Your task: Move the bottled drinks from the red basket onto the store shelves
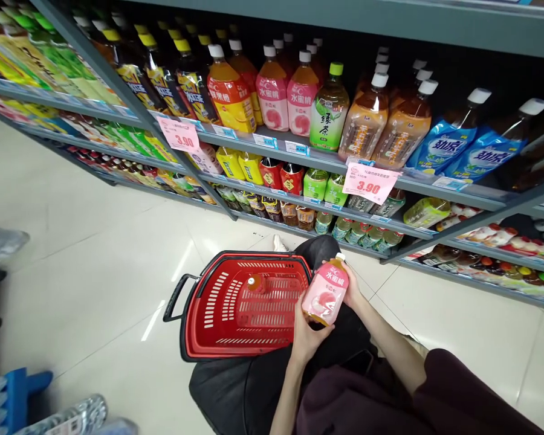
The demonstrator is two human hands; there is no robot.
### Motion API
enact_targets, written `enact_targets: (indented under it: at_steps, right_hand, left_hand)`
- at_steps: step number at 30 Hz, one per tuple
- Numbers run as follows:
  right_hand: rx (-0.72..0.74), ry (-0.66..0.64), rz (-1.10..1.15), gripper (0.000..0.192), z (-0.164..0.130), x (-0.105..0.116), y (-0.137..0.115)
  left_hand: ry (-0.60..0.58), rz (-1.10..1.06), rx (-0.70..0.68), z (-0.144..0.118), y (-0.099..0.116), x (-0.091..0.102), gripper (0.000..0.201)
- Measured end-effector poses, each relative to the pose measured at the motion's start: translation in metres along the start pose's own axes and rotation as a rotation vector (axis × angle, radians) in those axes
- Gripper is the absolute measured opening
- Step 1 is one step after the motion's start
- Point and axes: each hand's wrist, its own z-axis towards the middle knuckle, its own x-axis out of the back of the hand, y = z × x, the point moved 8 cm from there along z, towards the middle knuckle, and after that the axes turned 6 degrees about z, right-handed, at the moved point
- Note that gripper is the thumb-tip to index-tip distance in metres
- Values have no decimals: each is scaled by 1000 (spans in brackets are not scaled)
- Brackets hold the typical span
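A peach drink bottle (pixel 326 290) with a pink label and white cap is held tilted over my lap. My left hand (pixel 309 329) grips its lower end, fingers closed around the base. Near the cap, my right hand (pixel 352 287) wraps the bottle's upper side, its fingers partly hidden behind it. Just left of the bottle is a red shopping basket (pixel 249 344) with a black rim and handle. One small bottle (pixel 256 284) with a white cap and reddish-orange contents is inside that basket.
Ahead, a grey shelf (pixel 272 145) carries rows of drinks, including more peach bottles (pixel 272 93) and a green tea bottle (pixel 330 112). Pink price signs (pixel 370 182) jut from its edge. At lower left are wrapped bottles (pixel 72 417) and a blue stand (pixel 18 396) on the tiled floor (pixel 109 272).
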Motion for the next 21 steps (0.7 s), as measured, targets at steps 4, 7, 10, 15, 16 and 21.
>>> enact_targets:
  at_steps: [4, 7, 10, 15, 16, 21]
  right_hand:
    - [2, 24, 36, 37, 2, 6, 0]
    - [6, 46, 56, 38, 4, 12, 0]
    - [4, 57, 74, 37, 5, 15, -1]
    - [-3, 28, 91, 33, 5, 14, -3]
    - [-1, 21, 90, 32, 6, 14, -4]
    - [10, 18, 82, 34, 7, 15, -4]
  left_hand:
    - [72, 104, -64, 1, 2, 6, 104]
    - [76, 129, -60, 1, 4, 7, 101]
    - [63, 134, -22, 2, 4, 6, 102]
    - [46, 110, 25, 3, 3, 4, 107]
    - [44, 108, 28, 3, 3, 3, 108]
    - [53, 128, -15, 3, 4, 3, 105]
